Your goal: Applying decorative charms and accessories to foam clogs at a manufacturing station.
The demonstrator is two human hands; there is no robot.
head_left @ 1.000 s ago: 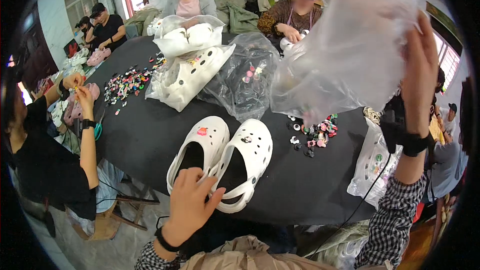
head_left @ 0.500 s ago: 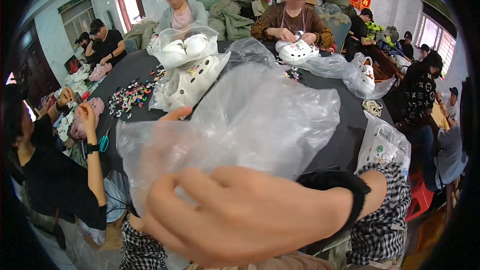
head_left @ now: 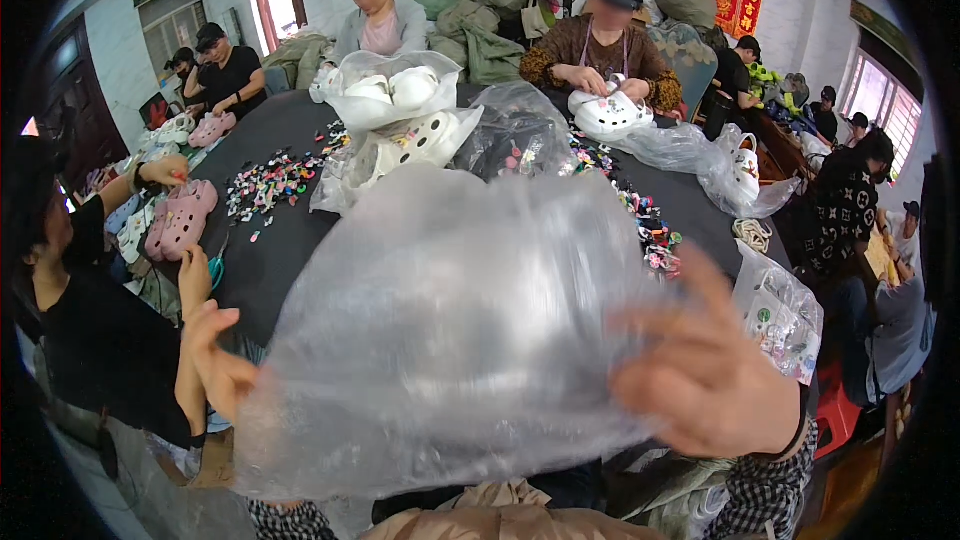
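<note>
A large clear plastic bag (head_left: pixel 450 310), puffed out and blurred, spreads in front of me between my hands. At its left edge is my left hand (head_left: pixel 222 365), its fingers curled at the film and part of the hand behind the plastic. My right hand (head_left: pixel 700 370) is at the bag's right side, smeared by motion, with fingers spread apart against or just before the film. Beyond the bag, a white clog with holes (head_left: pixel 425 140) lies in plastic on the dark table (head_left: pixel 275 275), and a bag with white clogs (head_left: pixel 395 90) rests above it.
Colourful small charms (head_left: pixel 270 185) lie in piles on the table. Teal scissors (head_left: pixel 217 268) are near the left edge, beside a co-worker's pink clogs (head_left: pixel 185 220). A bagged white clog (head_left: pixel 775 315) sits at right. Co-workers sit around, one handling a white clog (head_left: pixel 612 112).
My right hand has swung from the middle front to the right, and my left hand has moved left and down. The bag now spreads wider and closer to me.
</note>
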